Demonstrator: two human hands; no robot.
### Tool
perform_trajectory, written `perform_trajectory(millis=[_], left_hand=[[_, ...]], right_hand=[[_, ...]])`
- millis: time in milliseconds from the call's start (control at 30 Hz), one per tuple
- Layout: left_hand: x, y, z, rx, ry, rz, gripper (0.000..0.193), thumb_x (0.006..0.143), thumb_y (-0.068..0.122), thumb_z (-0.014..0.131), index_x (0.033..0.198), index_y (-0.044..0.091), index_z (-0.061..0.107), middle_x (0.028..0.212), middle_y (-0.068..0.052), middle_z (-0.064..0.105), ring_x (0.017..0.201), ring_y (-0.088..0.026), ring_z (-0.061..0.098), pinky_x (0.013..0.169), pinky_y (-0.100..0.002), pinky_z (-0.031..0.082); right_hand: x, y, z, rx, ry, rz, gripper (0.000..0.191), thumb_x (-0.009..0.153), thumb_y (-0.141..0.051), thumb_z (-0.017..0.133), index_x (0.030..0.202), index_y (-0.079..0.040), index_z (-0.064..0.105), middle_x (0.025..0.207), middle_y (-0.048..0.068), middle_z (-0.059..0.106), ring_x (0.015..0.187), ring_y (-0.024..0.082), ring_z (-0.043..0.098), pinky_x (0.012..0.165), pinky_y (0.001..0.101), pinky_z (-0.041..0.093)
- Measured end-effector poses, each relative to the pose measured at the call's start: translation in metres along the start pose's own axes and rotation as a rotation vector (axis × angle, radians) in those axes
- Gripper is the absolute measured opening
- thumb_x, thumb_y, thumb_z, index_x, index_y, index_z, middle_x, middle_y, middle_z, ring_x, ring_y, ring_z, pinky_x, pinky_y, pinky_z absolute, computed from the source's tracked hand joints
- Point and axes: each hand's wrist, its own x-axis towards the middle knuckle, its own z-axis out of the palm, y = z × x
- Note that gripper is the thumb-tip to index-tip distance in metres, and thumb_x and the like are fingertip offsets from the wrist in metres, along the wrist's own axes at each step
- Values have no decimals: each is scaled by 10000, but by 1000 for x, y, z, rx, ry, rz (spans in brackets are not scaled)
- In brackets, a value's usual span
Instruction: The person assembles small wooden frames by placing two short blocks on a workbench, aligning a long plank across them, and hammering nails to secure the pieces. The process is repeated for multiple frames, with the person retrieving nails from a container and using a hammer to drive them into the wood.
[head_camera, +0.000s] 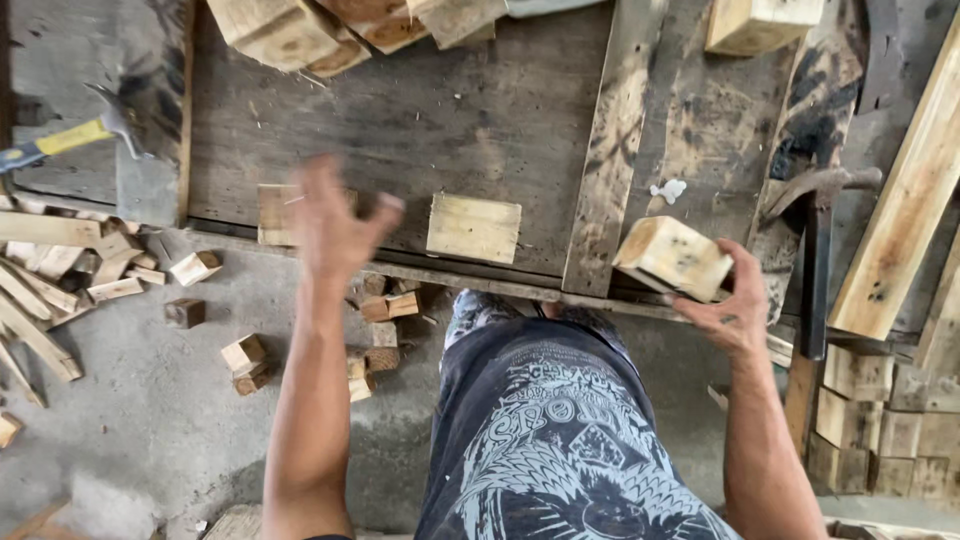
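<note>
You are holding a pale wooden block (672, 258) in your right hand (735, 310), fingers closed round its lower right corner, at about four o'clock on the dark wooden board (420, 120). The block is sitting tilted, just over the board's near edge and beside the upright plank (610, 150) that crosses it. Your left hand (330, 225) is hovering empty, fingers spread and blurred, at about eight o'clock, partly covering another block (275, 213); a third block (474, 228) is lying flat between your hands.

Judging from this, you are placing blocks along the board's near edge. To do it well, be levelling the held block before it goes down, since it is tilted now, and be keeping its face square to the plank. Let your left hand steady the neighbouring block rather than wave over it. The hammer (70, 140) is lying at ten o'clock, well apart, and a second tool (820, 190), its head resting at three o'clock, is nearer your right hand. Offcuts (245, 355) are littering the floor by your legs, so be minding your footing.
</note>
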Motion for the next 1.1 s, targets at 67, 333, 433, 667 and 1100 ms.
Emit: perform_trajectory(millis=[67, 333, 433, 667, 1100], left_hand=[[3, 34, 22, 95, -223, 600, 1236, 574, 630, 923, 1546, 100, 373, 1609, -237, 285, 1460, -396, 268, 1146, -608, 253], [70, 81, 40, 55, -885, 516, 1366, 455, 375, 962, 1625, 134, 299, 1511, -132, 549, 1327, -287, 584, 1154, -382, 446], [80, 88, 34, -42, -931, 573, 1323, 489, 467, 983, 1578, 84, 336, 1522, -130, 520, 1366, -257, 540, 1164, -389, 406], [72, 89, 21, -11, -878, 539, 1058, 689, 510, 867, 1592, 183, 422, 1627, -136, 379, 1439, -333, 398, 1171, -522, 291], [48, 97, 45, 39, -875, 619, 1289, 530, 444, 977, 1588, 110, 322, 1538, -201, 480, 1395, -329, 490, 1152, -435, 392]], right_hand=[[-9, 1, -15, -171, -15, 33, 948, 628, -225, 945, 1443, -10, 512, 1343, 211, 549, 1229, 366, 556, 1040, 465, 489], [-2, 9, -50, -348, -230, -51, 1010, 541, -209, 944, 1431, 0, 515, 1331, 232, 575, 1282, 397, 550, 1101, 460, 452], [8, 13, -49, -319, -258, -76, 1072, 501, -239, 962, 1421, 38, 487, 1357, 258, 552, 1283, 403, 537, 1088, 445, 441], [0, 18, -44, -212, -210, -31, 1074, 529, -228, 933, 1474, 10, 481, 1402, 232, 554, 1319, 378, 544, 1128, 425, 435], [-14, 13, -48, -22, -147, 12, 1075, 536, -256, 957, 1487, -34, 508, 1450, 203, 548, 1344, 360, 539, 1106, 424, 455]])
